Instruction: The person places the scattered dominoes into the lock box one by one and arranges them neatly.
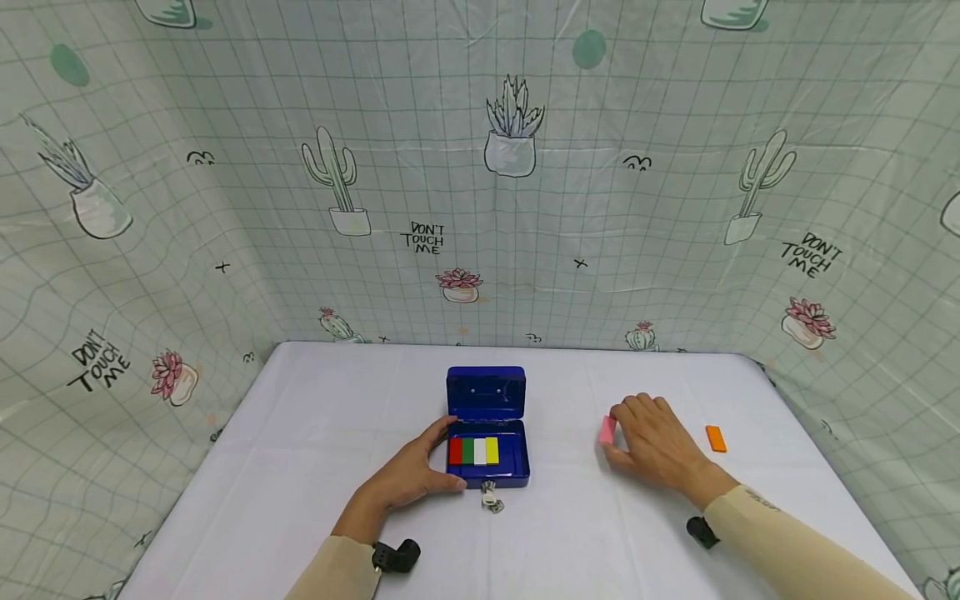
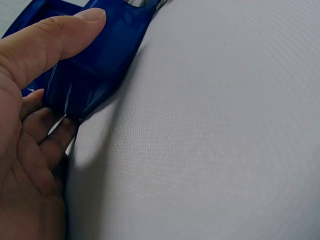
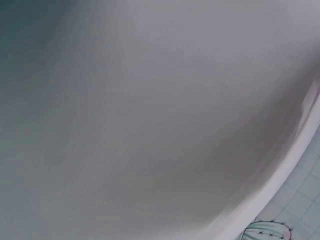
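Note:
A small blue metal cash box (image 1: 514,457) stands on the white table with its lid (image 1: 486,379) raised. My left hand (image 1: 405,477) grips its left side, the thumb on the front wall and the fingers round the side and back corner. Red (image 1: 455,451), green (image 1: 468,451), white (image 1: 480,451) and yellow (image 1: 492,451) blocks lie side by side in its left part. To the right, my right hand (image 1: 651,442) pinches a pink block (image 1: 607,429) between thumb and fingers. The right wrist view shows neither that hand nor the block.
An orange block (image 1: 716,438) lies on the table right of my right hand. Keys (image 1: 491,500) hang from the lock at the box front. A patterned curtain (image 1: 420,192) rises behind the white table (image 1: 337,400).

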Tool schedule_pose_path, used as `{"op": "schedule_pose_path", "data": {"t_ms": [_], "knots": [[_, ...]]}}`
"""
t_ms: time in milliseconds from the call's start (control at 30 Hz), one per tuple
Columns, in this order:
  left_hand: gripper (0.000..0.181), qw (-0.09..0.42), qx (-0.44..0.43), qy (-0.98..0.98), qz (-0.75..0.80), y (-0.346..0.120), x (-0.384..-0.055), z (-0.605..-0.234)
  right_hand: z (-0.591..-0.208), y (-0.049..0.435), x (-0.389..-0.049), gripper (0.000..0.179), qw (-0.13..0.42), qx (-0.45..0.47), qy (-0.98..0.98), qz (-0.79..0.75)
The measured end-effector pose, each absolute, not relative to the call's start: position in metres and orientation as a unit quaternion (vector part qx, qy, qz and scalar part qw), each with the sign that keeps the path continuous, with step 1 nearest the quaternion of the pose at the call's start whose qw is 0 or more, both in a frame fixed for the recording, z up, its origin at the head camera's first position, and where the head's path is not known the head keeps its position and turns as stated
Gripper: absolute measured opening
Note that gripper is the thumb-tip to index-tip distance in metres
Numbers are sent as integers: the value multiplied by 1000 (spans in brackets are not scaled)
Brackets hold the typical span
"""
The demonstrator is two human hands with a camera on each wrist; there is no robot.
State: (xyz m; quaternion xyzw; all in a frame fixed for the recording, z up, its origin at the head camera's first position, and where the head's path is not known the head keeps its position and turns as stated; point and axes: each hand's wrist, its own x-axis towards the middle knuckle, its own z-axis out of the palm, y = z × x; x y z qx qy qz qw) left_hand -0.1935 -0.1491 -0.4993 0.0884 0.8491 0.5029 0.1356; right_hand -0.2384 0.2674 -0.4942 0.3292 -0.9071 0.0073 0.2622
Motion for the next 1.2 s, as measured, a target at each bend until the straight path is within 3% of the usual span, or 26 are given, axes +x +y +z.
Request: {"op": "schedule_pose_path", "data": {"t_ms": [733,1200], "knots": [[106,131,85,853,498,-148,-193,-499,-490,224,-239,38,258,352,-899,10],[107,133,87,849,504,-149,-193,-499,-482,192,-239,38,289,383,-877,16]]}}
